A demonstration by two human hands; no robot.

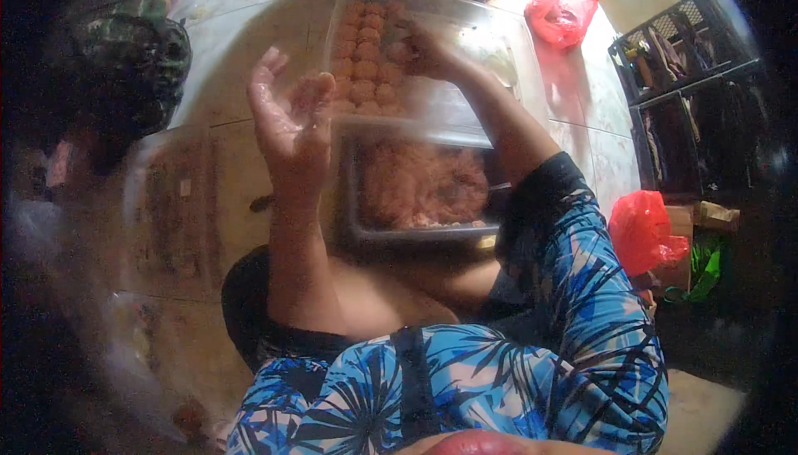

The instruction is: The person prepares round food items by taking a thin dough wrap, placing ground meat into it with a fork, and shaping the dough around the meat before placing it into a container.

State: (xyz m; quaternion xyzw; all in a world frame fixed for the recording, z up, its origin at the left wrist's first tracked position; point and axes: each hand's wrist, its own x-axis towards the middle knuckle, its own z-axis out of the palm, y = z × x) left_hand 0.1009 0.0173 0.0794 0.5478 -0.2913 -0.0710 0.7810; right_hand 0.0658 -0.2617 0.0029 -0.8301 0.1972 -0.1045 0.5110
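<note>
My left hand (291,114) is raised, palm up, to the left of the trays. Its fingers are spread and look wet, and nothing lies in the palm. Reaching into a clear plastic tray (519,64), my right hand (418,49) has its fingers curled down beside rows of reddish meatballs (366,52). What those fingers hold, if anything, is hidden. Closer to me, a dark rectangular tray (353,206) contains a large mass of reddish minced meat (424,181).
A red plastic bag (563,14) lies right of the clear tray, and another red bag (644,231) sits nearer me. Black crates (690,98) stand at the far right. A dark, bulky object (137,56) is at the left, on the tiled floor (237,164).
</note>
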